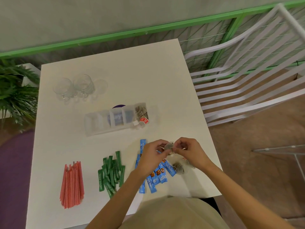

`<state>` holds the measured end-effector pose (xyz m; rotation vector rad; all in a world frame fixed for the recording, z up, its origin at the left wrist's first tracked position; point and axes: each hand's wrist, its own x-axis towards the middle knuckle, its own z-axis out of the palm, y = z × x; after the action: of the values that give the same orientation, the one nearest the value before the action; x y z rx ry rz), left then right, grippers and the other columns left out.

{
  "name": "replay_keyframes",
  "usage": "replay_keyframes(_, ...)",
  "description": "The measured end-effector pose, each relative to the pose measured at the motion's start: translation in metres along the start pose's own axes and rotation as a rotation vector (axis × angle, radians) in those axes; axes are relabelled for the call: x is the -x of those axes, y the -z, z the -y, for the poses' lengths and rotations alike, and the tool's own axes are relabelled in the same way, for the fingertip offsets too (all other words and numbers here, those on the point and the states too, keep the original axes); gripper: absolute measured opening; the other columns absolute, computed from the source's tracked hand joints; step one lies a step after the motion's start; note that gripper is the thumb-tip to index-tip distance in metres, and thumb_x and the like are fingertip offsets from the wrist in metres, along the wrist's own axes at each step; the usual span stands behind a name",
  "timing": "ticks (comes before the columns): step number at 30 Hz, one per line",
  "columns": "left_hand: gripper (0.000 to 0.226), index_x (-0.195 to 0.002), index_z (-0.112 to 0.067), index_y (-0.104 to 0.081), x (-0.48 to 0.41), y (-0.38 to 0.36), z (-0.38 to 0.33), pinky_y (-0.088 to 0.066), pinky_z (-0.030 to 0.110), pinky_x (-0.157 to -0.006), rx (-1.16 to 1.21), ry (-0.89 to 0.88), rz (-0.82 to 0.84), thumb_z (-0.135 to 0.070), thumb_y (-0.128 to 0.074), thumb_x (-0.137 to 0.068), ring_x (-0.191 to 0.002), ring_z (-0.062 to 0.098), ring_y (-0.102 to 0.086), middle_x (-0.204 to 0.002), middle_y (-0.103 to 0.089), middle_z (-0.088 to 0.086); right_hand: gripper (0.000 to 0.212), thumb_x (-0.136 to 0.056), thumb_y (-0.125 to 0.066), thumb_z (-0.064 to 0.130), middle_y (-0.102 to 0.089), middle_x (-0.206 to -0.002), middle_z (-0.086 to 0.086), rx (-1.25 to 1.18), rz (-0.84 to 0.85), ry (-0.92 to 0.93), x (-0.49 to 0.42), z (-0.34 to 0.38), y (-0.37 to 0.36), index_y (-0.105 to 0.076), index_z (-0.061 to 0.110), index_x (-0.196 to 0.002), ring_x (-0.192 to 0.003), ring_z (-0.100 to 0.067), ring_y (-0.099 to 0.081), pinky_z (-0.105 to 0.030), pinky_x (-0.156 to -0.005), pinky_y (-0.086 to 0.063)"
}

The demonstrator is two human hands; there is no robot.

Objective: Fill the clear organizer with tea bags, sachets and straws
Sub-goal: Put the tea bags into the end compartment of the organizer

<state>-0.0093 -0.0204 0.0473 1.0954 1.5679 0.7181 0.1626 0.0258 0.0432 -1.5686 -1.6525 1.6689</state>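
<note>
The clear organizer [99, 128] lies across the middle of the white table [115, 66], its right compartment holding tea bags [142, 113] with red tags hanging over the front. My left hand [152, 156] and my right hand [188, 150] together pinch one tea bag [168, 147] above the table's near right part. More tea bags [179, 167] lie below my right hand. Blue sachets [156, 177] spread under my left hand. Green sachets [111, 172] lie left of them, and red straws [72, 184] lie further left.
Clear glasses [77, 88] stand at the table's back left. A white slatted chair [247, 76] is to the right, a green plant [14, 93] to the left. A purple object [118, 106] shows behind the organizer.
</note>
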Motion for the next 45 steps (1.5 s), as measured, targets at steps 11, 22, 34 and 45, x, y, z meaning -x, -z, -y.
replay_keyframes(11, 0.027, -0.106, -0.018, -0.072, -0.043, 0.058, -0.012, -0.051, 0.01, -0.068, -0.146, -0.096, -0.172, -0.012, -0.077, -0.08, -0.068, -0.003, -0.06, -0.087, -0.07, -0.008, 0.013, -0.079, -0.073, 0.015, -0.064, -0.082, 0.006, 0.462, 0.034, -0.007, -0.004, -0.013, 0.029, -0.063, 0.022, -0.082, -0.079, -0.014, -0.06, -0.028, -0.074, -0.051)
replay_keyframes(22, 0.016, -0.098, -0.01, -0.072, -0.106, 0.112, -0.011, -0.042, 0.004, -0.063, -0.338, -0.106, -0.37, -0.009, -0.073, -0.082, -0.065, 0.002, -0.06, -0.088, -0.07, 0.001, 0.032, -0.082, -0.067, 0.03, -0.053, -0.105, 0.005, 0.921, 0.166, -0.024, 0.004, -0.034, 0.036, -0.063, 0.026, -0.114, -0.09, -0.014, -0.054, -0.024, -0.073, -0.043)
replay_keyframes(34, 0.032, -0.123, -0.022, -0.064, -0.092, 0.102, 0.01, -0.045, 0.024, -0.068, -0.637, -0.182, -0.32, -0.025, -0.062, -0.092, -0.086, 0.014, -0.061, -0.127, -0.059, -0.004, 0.019, -0.087, -0.058, 0.016, -0.054, -0.099, 0.004, 0.914, 0.15, -0.098, -0.001, -0.047, 0.03, -0.069, 0.022, -0.101, -0.096, -0.018, -0.057, -0.023, -0.068, -0.035)
replay_keyframes(45, 0.044, -0.137, -0.021, -0.05, -0.088, 0.089, 0.021, -0.039, 0.046, -0.103, -0.782, -0.195, -0.295, -0.028, -0.057, -0.094, -0.136, 0.03, -0.034, -0.152, -0.033, 0.007, 0.008, -0.08, -0.072, 0.009, -0.067, -0.071, 0.007, 0.516, 0.084, -0.146, 0.004, -0.031, 0.038, -0.077, 0.015, -0.08, -0.06, -0.007, -0.055, -0.02, -0.061, -0.049)
